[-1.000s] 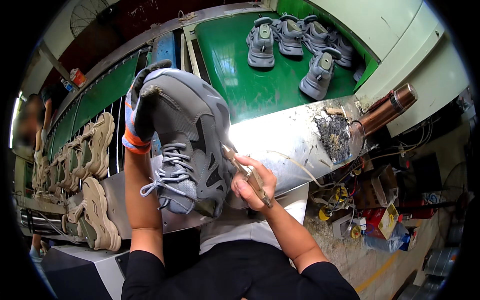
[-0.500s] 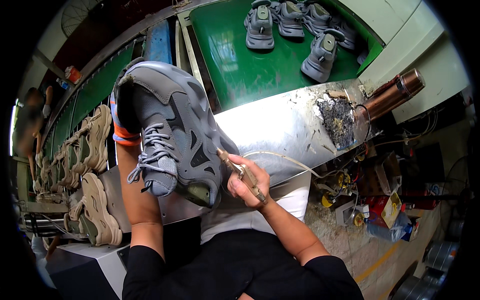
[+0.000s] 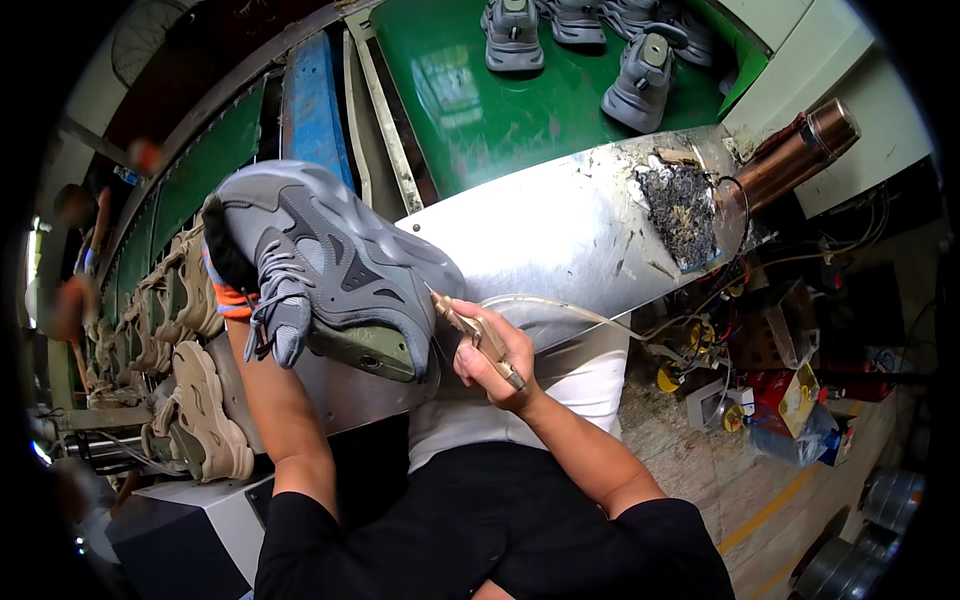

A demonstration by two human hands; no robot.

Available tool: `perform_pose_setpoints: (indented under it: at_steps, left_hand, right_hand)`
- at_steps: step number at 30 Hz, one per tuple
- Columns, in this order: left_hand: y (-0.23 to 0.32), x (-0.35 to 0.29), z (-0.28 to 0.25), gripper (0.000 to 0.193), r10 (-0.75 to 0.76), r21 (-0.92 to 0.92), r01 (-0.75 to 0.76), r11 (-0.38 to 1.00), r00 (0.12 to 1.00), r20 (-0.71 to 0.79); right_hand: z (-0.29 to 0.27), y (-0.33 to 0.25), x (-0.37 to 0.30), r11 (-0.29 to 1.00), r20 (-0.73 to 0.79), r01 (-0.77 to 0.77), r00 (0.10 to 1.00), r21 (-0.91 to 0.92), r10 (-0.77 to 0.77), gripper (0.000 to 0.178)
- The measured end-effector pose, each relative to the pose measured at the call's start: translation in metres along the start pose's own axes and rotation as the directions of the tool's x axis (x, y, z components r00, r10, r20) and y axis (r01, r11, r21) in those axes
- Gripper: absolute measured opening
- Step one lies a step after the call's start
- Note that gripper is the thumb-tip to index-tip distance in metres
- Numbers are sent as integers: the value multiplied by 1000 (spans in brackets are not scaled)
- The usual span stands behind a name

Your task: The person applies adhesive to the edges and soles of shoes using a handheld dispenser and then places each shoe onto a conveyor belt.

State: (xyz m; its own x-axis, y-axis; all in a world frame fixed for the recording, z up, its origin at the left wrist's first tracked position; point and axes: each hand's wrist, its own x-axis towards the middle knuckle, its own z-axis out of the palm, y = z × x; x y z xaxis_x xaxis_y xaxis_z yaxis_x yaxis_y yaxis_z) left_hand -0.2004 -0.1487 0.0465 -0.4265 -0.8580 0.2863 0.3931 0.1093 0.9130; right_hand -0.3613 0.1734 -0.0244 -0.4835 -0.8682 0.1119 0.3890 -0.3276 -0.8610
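A grey sneaker (image 3: 345, 240) with grey laces is held up in front of me, tilted so its side shows. An olive-green last (image 3: 365, 348) sticks out of its ankle opening. My left hand (image 3: 232, 290), in a black and orange glove, grips the sneaker from its far left side; the fingers are mostly hidden behind it. Closed in my right hand (image 3: 512, 375) is a small brass-coloured spray gun (image 3: 460, 318). Its thin nozzle points at the sole edge near the heel; whether it touches I cannot tell. A clear hose (image 3: 560, 303) trails right behind it.
Several grey sneakers (image 3: 640, 85) stand on a green belt (image 3: 500, 130) ahead. Beige sneakers (image 3: 205, 410) line a rack at left. A shiny metal plate (image 3: 550, 240) lies beyond my hands, with dark residue (image 3: 680, 225) and a copper-coloured cylinder (image 3: 815, 140) at right.
The sneaker has been turned and lowered in my left hand, bringing more of the olive-green last into view. My right hand keeps the spray gun close to the sole.
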Motion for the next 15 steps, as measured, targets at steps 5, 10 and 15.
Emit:
perform_pose_setpoints:
  at_steps: [5,10,15]
  left_hand:
    - [6,-37,-45,59,-127,4,128,992,987,-100]
    - [26,-112,-84,57,-268,295,290,911,957,-112]
    - [47,-210,-63,56,-440,220,602,767,744,-502]
  right_hand:
    - [6,-5,-1,998,-3,-56,998,-28,56,47]
    - [15,9,9,998,-15,-49,999,-26,49,47]
    - [26,16,20,973,-34,77,996,-215,-86,47]
